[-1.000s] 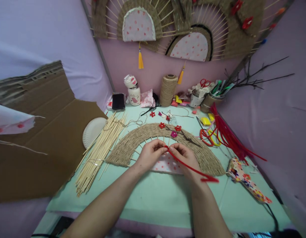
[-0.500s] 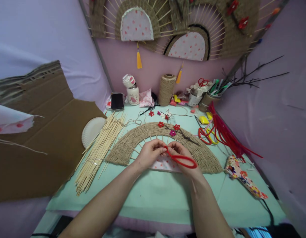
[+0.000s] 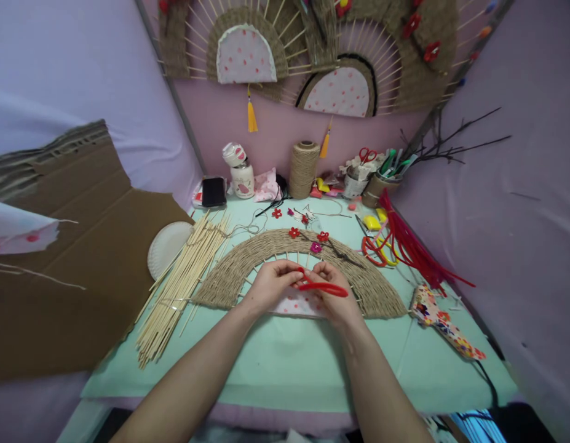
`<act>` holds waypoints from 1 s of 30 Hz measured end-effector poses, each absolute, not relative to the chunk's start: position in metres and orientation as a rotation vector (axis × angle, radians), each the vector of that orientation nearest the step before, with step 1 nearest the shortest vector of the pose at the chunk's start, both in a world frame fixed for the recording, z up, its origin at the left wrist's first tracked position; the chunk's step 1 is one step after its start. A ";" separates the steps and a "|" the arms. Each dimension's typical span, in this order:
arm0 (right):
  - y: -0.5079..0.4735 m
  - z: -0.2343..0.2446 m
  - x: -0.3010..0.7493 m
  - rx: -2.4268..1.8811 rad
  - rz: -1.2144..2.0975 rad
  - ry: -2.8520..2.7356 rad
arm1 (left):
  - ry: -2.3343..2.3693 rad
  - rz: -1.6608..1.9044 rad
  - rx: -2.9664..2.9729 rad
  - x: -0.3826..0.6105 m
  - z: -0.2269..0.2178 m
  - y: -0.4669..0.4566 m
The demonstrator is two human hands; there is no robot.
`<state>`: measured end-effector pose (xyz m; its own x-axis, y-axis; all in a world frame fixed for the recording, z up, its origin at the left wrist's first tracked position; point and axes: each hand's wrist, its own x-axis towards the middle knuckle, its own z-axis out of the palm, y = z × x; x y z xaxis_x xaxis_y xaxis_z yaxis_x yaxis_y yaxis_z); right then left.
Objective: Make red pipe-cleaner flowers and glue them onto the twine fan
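Note:
My left hand (image 3: 272,284) and my right hand (image 3: 334,294) meet over the middle of the table, both pinching a red pipe cleaner (image 3: 322,288) folded into a flat loop. Beneath them lies a half-round fan of woven jute (image 3: 229,277) on wooden spokes, with a spotted white fabric centre (image 3: 297,304). Small red and pink flowers (image 3: 316,241) sit on the fan's top edge.
A bundle of bamboo skewers (image 3: 183,283), a paper plate (image 3: 167,243) and brown cardboard (image 3: 91,271) lie to the left. Red pipe cleaners (image 3: 411,249), red scissors (image 3: 374,249) and a patterned glue gun (image 3: 444,326) are at right. A twine spool (image 3: 303,169), jars and a phone (image 3: 214,191) stand at the back.
The long trailing end of the pipe cleaner has been folded back toward my hands, first into an open loop, now into a tighter flat one. The view shifted slightly.

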<state>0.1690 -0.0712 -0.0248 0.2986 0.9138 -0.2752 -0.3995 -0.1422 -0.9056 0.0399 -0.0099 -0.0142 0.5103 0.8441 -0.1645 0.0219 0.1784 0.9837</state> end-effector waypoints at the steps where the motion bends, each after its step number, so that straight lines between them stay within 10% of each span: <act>1: -0.071 -0.025 0.167 -1.252 1.116 -0.581 | 0.874 0.707 1.250 0.041 -0.015 -0.010; 30: -0.072 -0.029 0.156 -1.334 0.742 -0.880 | 0.810 0.745 0.965 0.046 -0.024 -0.013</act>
<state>0.1555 -0.0715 -0.0294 0.4917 0.8636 0.1109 0.0367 0.1066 -0.9936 0.0465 -0.0130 -0.0240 0.4950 0.8320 -0.2503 -0.1808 0.3804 0.9070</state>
